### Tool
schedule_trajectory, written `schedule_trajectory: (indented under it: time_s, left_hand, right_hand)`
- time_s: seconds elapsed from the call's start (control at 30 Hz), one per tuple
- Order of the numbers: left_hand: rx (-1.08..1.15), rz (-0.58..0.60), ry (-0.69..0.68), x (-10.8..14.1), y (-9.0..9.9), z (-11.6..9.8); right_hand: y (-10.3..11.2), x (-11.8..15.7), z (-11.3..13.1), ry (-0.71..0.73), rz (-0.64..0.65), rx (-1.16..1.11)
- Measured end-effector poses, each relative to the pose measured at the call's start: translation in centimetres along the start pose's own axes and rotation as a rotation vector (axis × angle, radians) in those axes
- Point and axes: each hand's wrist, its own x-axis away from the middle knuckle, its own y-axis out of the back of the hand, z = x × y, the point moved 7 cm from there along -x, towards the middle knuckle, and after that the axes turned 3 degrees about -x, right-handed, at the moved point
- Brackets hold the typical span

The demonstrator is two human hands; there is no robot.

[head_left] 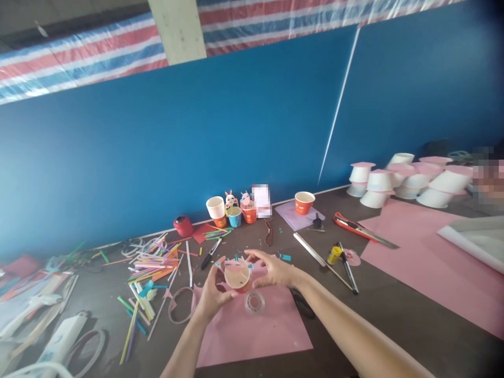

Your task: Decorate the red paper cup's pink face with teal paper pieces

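A paper cup [238,278] with a red outside and a pale inside is held between both hands above a pink sheet [255,336]. Small blue pieces and a pink shape show at its far rim. My left hand [214,291] grips the cup's left side, thumb near its base. On the right side, my right hand [271,269] curls its fingers round the rim. Just below the cup lies a clear tape roll [254,302] on the pink sheet.
Colored straws [153,260] and a larger tape ring [181,305] lie left. Decorated cups [234,216] stand by the blue partition. A red cutter [354,227], a black marker [349,270] and white cups [376,186] are right. Part of a person shows at the right edge.
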Motion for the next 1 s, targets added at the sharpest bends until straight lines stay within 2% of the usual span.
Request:
schedule_trajectory:
  time_s: [0.1, 0.2, 0.3, 0.47, 0.57, 0.7, 0.87, 1.0]
  left_hand:
    - [-0.162, 0.057, -0.007, 0.2, -0.4, 0.8]
    - [-0.217, 0.03, -0.036, -0.1, -1.0, 0.8]
    - [-0.169, 0.012, -0.038, -1.1, -1.6, 0.5]
    - [0.025, -0.062, 0.003, -4.3, -2.1, -0.2]
    - [0.045, -0.123, -0.02, -6.0, -2.2, -1.3]
    - [0.013, -0.155, -0.052, -7.0, -2.4, -2.2]
    - [-0.028, -0.054, -0.088, -7.1, -3.0, -2.1]
    - [0.006, 0.08, -0.076, -6.9, -3.8, -1.7]
  right_hand:
    - [-0.5, 0.6, -0.5, -0.041, 0.017, 0.015]
    - [-0.8, 0.4, -0.2, -0.035, -0.025, 0.02]
    - [-0.9, -0.6, 0.0, -0.018, -0.087, -0.029]
    - [0.2, -3.1, -0.6, 0.021, -0.215, -0.348]
    - [0.4, -4.2, -0.8, 0.039, -0.206, -0.42]
    - [0.5, -4.9, -0.9, 0.047, -0.2, -0.432]
    - [2.2, -4.6, 0.3, 0.117, -0.258, -0.447]
    - [4.7, -4.7, 1.4, 0.035, -0.358, -0.241]
